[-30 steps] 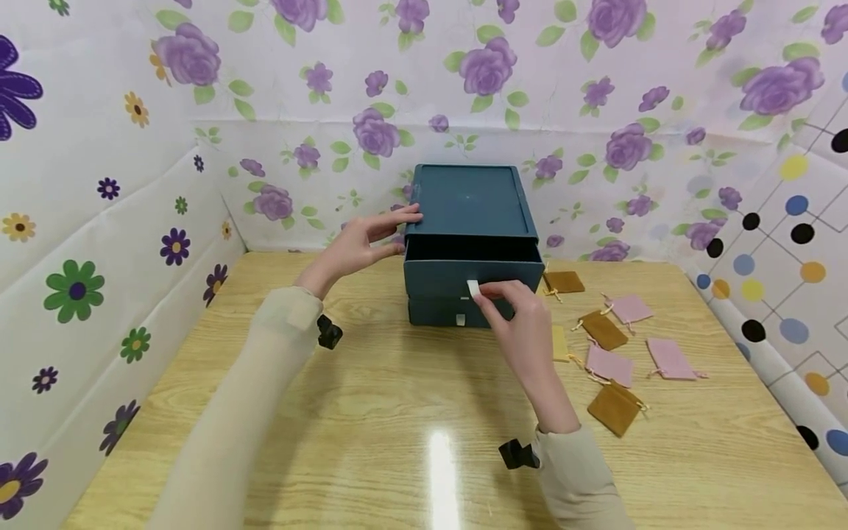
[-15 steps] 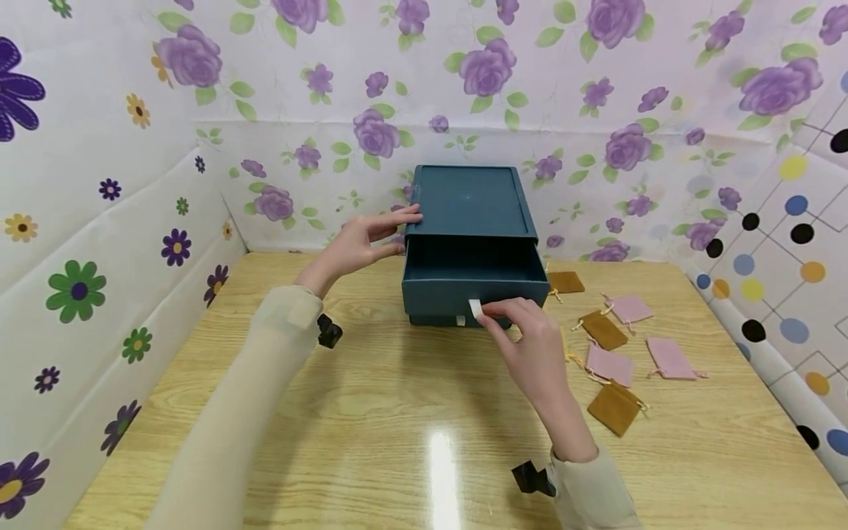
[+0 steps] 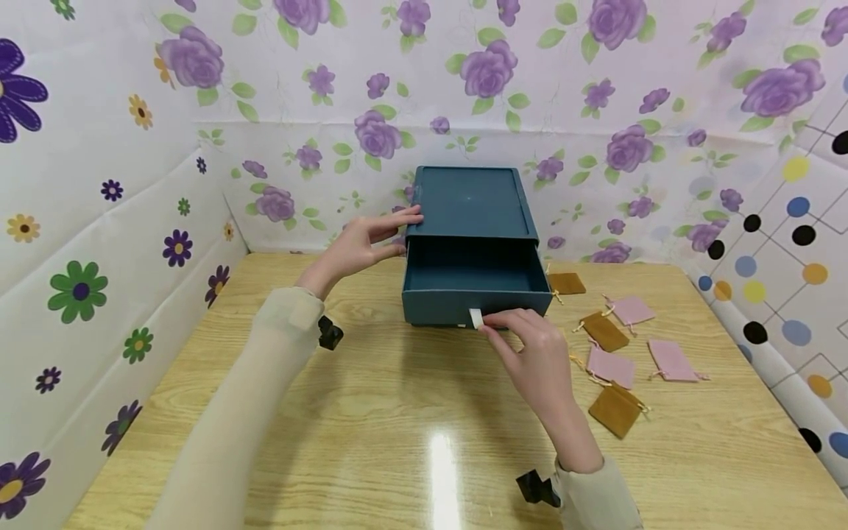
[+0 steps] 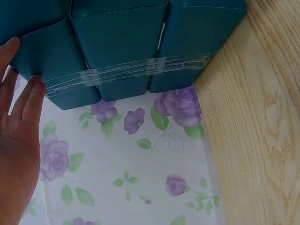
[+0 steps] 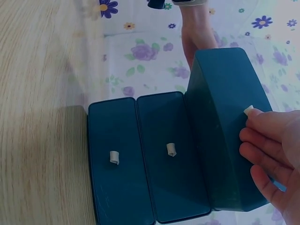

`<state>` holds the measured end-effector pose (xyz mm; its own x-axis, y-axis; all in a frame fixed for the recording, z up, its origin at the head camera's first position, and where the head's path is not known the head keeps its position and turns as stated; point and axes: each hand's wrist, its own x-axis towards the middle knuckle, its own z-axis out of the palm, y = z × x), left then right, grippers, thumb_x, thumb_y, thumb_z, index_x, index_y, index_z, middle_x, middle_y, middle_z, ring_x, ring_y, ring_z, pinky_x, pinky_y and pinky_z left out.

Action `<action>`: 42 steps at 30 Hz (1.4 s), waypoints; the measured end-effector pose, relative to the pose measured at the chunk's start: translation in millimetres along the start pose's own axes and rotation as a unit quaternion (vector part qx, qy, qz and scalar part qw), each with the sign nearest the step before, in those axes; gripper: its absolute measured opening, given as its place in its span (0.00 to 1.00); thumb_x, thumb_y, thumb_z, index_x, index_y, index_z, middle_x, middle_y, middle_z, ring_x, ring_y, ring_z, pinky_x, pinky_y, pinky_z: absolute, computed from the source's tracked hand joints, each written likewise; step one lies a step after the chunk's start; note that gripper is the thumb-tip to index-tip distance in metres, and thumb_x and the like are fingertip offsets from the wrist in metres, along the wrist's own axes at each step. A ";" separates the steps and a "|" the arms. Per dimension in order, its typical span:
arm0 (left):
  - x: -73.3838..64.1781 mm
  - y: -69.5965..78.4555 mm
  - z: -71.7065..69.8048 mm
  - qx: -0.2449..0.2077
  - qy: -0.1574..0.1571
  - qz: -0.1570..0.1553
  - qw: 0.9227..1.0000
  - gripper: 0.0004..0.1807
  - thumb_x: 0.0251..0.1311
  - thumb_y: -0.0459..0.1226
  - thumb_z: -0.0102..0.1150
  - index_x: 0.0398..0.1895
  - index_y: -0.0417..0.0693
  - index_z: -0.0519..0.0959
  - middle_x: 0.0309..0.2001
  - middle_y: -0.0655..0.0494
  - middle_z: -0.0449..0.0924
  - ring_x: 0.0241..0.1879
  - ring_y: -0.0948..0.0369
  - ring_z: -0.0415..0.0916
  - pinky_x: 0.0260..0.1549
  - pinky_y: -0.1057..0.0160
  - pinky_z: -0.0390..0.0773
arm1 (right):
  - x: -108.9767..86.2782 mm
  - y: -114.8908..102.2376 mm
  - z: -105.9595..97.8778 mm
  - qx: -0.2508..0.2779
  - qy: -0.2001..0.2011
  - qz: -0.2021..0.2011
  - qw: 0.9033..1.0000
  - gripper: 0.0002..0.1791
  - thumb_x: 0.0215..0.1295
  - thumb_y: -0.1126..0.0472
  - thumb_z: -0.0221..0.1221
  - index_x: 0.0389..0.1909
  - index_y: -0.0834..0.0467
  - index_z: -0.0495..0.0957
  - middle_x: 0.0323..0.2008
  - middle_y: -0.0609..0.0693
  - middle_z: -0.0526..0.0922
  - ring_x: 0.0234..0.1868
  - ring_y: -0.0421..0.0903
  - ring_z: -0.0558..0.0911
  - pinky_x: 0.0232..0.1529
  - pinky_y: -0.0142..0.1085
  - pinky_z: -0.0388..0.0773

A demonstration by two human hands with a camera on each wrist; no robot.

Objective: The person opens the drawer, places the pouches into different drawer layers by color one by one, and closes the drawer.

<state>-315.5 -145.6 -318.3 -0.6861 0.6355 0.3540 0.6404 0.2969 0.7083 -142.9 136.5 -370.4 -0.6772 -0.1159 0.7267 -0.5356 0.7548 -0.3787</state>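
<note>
A dark blue drawer cabinet (image 3: 469,202) of three stacked units stands at the back of the table, its top drawer (image 3: 433,305) pulled well out; the part of the drawer's inside that shows is bare. My right hand (image 3: 533,357) pinches the white pull tab (image 3: 475,318) on that drawer's front between thumb and forefinger. In the right wrist view, two lower drawers (image 5: 112,187) sit closed with their own white tabs (image 5: 171,149). My left hand (image 3: 358,243) touches the cabinet's left side near the top, fingers extended; clear tape (image 4: 124,72) runs across that side.
To the right of the cabinet lie several small drawstring pouches, among them a brown pouch (image 3: 616,411) and a pink pouch (image 3: 672,361). Flowered cloth (image 3: 318,162) hangs behind the wooden table (image 3: 371,442), and a dotted cloth (image 3: 795,243) lines the right.
The top drawer has slid farther out toward me, my right hand drawing it by the tab. The left hand has stayed at the cabinet's side.
</note>
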 end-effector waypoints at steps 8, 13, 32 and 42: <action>-0.6 -0.2 0.1 0.000 0.004 -0.001 1.000 0.29 0.65 0.34 0.61 0.70 0.56 0.71 0.76 0.61 0.61 0.77 0.63 0.56 0.73 0.57 0.65 | -0.2 0.3 1.6 0.002 0.001 -0.002 1.000 0.07 0.54 0.60 0.72 0.35 0.55 0.88 0.33 0.49 0.89 0.36 0.44 0.85 0.38 0.38 0.85; -0.7 0.3 0.4 0.001 0.002 -0.003 1.000 0.30 0.65 0.34 0.60 0.70 0.56 0.70 0.76 0.61 0.61 0.77 0.62 0.55 0.73 0.56 0.65 | -0.6 -1.1 2.2 0.008 0.003 -0.001 1.000 0.08 0.53 0.61 0.73 0.36 0.55 0.88 0.33 0.49 0.89 0.36 0.44 0.86 0.38 0.38 0.85; -1.3 2.2 3.0 -0.003 0.007 0.004 1.000 0.30 0.65 0.33 0.60 0.71 0.54 0.70 0.77 0.59 0.59 0.77 0.62 0.54 0.73 0.53 0.65 | 0.1 -0.8 -11.9 0.036 0.016 0.005 0.999 0.10 0.53 0.62 0.73 0.38 0.56 0.88 0.34 0.50 0.89 0.36 0.45 0.85 0.36 0.38 0.84; -0.7 -0.4 3.2 -0.002 0.012 0.005 1.000 0.29 0.65 0.30 0.60 0.70 0.54 0.71 0.76 0.59 0.60 0.77 0.61 0.55 0.72 0.52 0.65 | 6.4 12.3 -44.9 0.069 0.070 0.021 0.995 0.12 0.53 0.68 0.72 0.40 0.57 0.88 0.35 0.54 0.90 0.35 0.45 0.84 0.40 0.16 0.74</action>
<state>-314.2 -143.9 -320.9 -0.6871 0.6220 0.3755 0.6466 0.2880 0.7063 -131.1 174.1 -344.7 -0.6280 0.0125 0.7781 -0.5791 0.6603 -0.4781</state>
